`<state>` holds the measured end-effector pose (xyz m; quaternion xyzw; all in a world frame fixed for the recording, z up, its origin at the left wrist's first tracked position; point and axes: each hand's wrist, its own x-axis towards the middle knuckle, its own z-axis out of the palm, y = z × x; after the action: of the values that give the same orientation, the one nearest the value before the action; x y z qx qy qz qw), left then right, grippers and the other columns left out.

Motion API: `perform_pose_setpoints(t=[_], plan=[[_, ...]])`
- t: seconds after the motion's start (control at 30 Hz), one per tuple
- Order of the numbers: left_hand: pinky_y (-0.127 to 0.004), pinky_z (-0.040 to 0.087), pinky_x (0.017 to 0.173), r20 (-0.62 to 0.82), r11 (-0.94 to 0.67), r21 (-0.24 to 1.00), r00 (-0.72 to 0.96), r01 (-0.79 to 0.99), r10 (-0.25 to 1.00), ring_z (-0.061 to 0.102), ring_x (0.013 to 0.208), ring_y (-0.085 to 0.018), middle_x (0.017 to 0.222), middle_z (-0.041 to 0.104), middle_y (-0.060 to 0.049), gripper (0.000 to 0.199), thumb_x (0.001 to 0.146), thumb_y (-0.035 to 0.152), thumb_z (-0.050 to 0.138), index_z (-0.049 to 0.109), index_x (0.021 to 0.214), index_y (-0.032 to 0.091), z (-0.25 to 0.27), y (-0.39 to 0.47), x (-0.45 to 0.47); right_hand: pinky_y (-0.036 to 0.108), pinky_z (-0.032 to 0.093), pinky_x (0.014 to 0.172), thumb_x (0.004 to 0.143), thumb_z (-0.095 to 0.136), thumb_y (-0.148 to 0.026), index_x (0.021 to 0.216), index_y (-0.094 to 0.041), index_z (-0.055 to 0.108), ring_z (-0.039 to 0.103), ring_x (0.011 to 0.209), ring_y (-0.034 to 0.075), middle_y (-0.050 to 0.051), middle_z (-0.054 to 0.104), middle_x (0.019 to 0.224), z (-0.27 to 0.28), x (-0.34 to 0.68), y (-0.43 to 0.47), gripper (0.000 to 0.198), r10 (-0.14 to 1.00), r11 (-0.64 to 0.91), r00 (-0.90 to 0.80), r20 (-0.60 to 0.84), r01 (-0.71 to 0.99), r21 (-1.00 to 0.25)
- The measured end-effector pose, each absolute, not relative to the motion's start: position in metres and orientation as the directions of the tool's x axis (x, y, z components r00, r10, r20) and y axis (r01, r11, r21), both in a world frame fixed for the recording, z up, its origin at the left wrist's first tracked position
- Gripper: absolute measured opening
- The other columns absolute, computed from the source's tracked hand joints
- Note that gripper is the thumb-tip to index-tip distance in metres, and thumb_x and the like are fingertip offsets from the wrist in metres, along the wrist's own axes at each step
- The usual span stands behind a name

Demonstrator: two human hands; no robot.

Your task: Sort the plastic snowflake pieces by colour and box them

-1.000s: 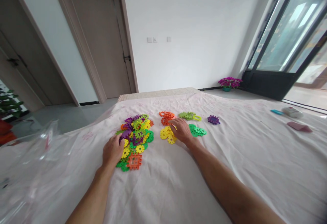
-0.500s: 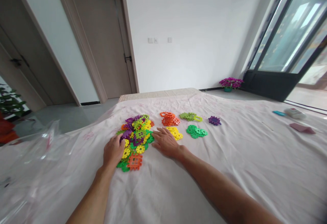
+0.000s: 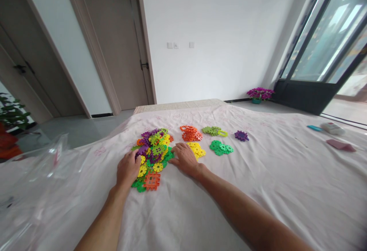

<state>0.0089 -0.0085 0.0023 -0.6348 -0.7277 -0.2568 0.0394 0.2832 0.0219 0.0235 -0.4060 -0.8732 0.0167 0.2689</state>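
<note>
A mixed pile of plastic interlocking pieces (image 3: 156, 149) in purple, yellow, green and orange lies on the cloth between my hands. My left hand (image 3: 128, 169) rests at the pile's left edge, fingers loosely curved beside a purple piece (image 3: 142, 150). On the other side, my right hand (image 3: 185, 160) has its thumb and fingertips at a green flower-shaped disc (image 3: 169, 154), which sits between them. Its knuckles partly cover a group of yellow discs (image 3: 197, 149). At the pile's near end lies an orange square lattice piece (image 3: 151, 181).
Farther right lie orange pieces (image 3: 190, 133), light-green pieces (image 3: 213, 131), green discs (image 3: 220, 148) and a purple piece (image 3: 241, 136). A clear plastic bag (image 3: 37, 190) spreads at left. A blue item (image 3: 314, 128), a white packet (image 3: 332, 128) and a pink cloth (image 3: 340, 145) lie far right.
My right hand's fingers have bent inward from a flatter pose, and the green disc at the pile's right edge now shows between thumb and fingers. My left hand has stayed in place.
</note>
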Motion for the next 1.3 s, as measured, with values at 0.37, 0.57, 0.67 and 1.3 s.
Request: perform_pose_setpoints(t=[0.37,0.57,0.67,1.3], plan=[[-0.039,0.044,0.104,0.382,0.07,0.316,-0.194,0.946,0.904,0.057,0.121,-0.025,0.131,0.063,-0.012,0.046,0.095,0.034,0.035,0.058,0.129,0.015,0.003,-0.009,0.009,0.028,0.041,0.079,0.081,0.072,-0.018,0.087,-0.02,0.064,0.057,0.085,0.018,0.002,0.066,0.085,0.022,0.289,0.018,0.009,0.731,0.66,-0.416,0.541,0.634,-0.404],[-0.039,0.043,0.105,0.375,0.064,0.319,-0.188,0.946,0.908,0.056,0.123,-0.026,0.131,0.062,-0.012,0.046,0.095,0.034,0.034,0.058,0.129,0.015,0.004,-0.009,0.009,0.027,0.04,0.074,0.08,0.068,-0.019,0.081,-0.021,0.063,0.057,0.079,0.017,0.0,0.066,0.079,0.023,0.309,0.037,0.006,0.77,0.573,-0.21,0.602,0.643,-0.508],[-0.038,0.042,0.105,0.371,0.059,0.32,-0.182,0.946,0.911,0.056,0.123,-0.025,0.131,0.062,-0.012,0.047,0.095,0.034,0.033,0.058,0.129,0.014,0.004,-0.01,0.009,0.027,0.04,0.073,0.08,0.066,-0.022,0.08,-0.02,0.063,0.058,0.08,0.017,0.001,0.067,0.08,0.027,0.333,0.053,0.004,0.8,0.489,-0.103,0.59,0.682,-0.544],[-0.037,0.043,0.103,0.378,0.067,0.309,-0.187,0.949,0.907,0.057,0.122,-0.024,0.13,0.064,-0.011,0.045,0.095,0.034,0.033,0.058,0.129,0.016,0.007,-0.011,0.011,0.033,0.036,0.077,0.079,0.053,-0.034,0.082,-0.022,0.074,0.061,0.086,0.023,0.007,0.07,0.08,0.046,0.431,0.063,0.024,0.902,-0.179,0.283,0.326,0.933,-0.313]])
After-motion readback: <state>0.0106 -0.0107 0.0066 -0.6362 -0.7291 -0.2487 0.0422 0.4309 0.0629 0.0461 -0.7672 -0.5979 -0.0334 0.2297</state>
